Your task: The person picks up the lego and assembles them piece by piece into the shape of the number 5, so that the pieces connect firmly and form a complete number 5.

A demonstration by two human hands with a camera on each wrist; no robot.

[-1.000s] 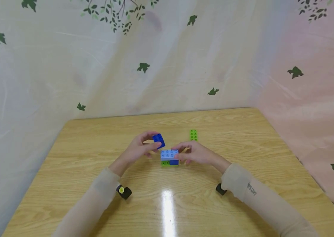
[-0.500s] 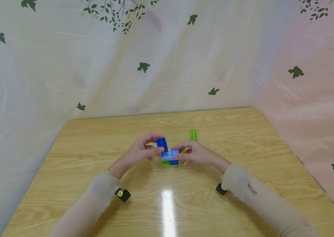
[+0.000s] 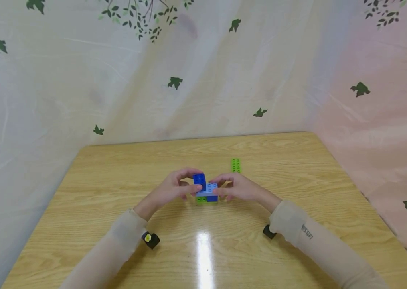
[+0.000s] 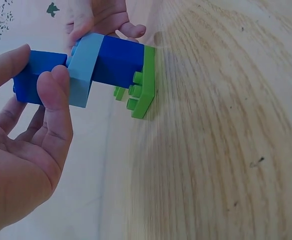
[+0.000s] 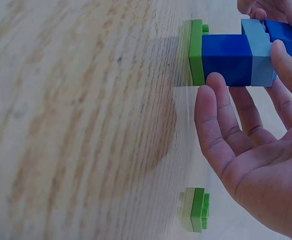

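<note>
On the table stands a small stack of toy building bricks. Its base is a green plate (image 4: 148, 85), under the right half of which the plate carries a dark blue brick (image 5: 228, 60). Above that lies a light blue brick (image 3: 212, 188), overhanging to the left. My left hand (image 3: 167, 188) pinches a second dark blue brick (image 4: 33, 77) between thumb and fingers, right at the studs of the light blue brick's left half. From the right, my right hand (image 3: 243, 187) holds the light blue brick's end, thumb in front, with other fingers beside the lower dark blue brick.
Another green plate (image 3: 236, 165) with studs up lies behind my right hand, on the wooden table (image 3: 116, 164). A printed cloth backdrop (image 3: 207, 60) rises behind the table's far edge. Small black devices hang at both wrists, the left one (image 3: 150, 240) near the tabletop.
My left hand has brought its dark blue brick right and down, from beside the stack to the top of the light blue brick. My right hand stays at the stack.
</note>
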